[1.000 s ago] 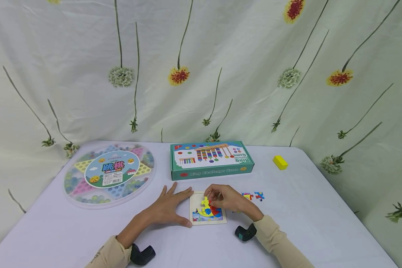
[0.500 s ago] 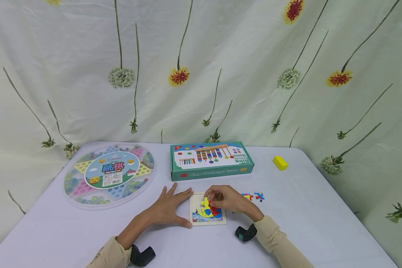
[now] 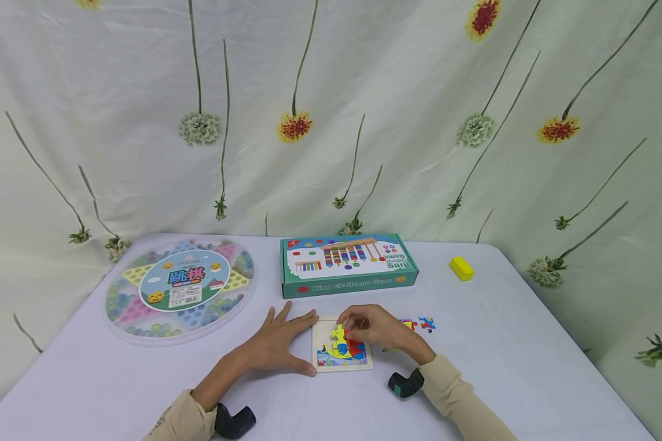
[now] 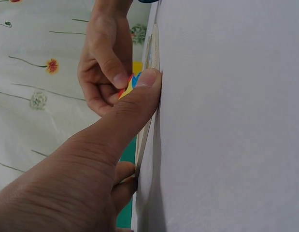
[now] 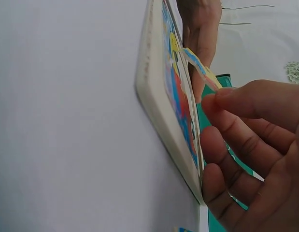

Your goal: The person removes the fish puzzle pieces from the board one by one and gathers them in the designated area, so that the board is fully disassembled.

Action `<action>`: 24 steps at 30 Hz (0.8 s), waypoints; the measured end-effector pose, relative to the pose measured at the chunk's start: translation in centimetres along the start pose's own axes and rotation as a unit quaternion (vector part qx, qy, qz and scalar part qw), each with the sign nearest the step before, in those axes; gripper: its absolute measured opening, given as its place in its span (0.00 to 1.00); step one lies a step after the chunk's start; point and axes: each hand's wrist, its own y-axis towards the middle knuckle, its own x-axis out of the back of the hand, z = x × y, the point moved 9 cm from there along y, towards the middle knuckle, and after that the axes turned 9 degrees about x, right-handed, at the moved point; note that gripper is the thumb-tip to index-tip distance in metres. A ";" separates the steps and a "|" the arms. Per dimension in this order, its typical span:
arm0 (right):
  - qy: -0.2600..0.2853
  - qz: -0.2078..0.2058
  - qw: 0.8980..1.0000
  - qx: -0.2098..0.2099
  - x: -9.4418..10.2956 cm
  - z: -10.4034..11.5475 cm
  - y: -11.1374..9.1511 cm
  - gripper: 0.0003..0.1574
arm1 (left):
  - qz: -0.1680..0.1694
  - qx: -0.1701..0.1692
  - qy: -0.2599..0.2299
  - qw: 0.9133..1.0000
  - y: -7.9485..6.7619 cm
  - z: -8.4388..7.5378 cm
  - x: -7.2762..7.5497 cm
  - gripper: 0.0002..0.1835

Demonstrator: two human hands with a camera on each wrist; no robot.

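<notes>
A small wooden jigsaw board (image 3: 323, 324) lies flat on the table in the head view, its lower part filled with a colourful picture. My left hand (image 3: 273, 344) is spread at its left side, thumb at the near left corner and a fingertip at the far left corner. Over the board, my right hand (image 3: 376, 326) pinches a mostly yellow jigsaw piece (image 3: 338, 334) between thumb and forefinger. The right wrist view has that piece (image 5: 203, 70) tilted, one end raised above the picture. Part of the board's right side is hidden under the right hand.
More jigsaw pieces (image 3: 427, 323) lie right of the board, partly behind the right wrist. A green game box (image 3: 349, 286) stands beyond it. A round Chinese checkers set (image 3: 184, 278) lies at the left, and a yellow block (image 3: 461, 268) at the back right.
</notes>
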 end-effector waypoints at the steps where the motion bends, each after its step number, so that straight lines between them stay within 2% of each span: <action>1: -0.002 0.000 1.000 0.002 0.0 0.0 0.0 0.13 | 0.000 0.000 0.000 1.000 0.0 0.0 0.0 0.55; 14: -0.003 -0.003 1.000 0.020 0.9 0.2 -0.5 0.13 | -0.005 -0.007 0.004 1.000 -0.1 -0.1 0.1 0.55; 24: -0.006 -0.017 1.000 0.001 2.2 0.0 -2.2 0.14 | -0.007 -0.006 -0.001 1.000 0.0 0.0 0.0 0.55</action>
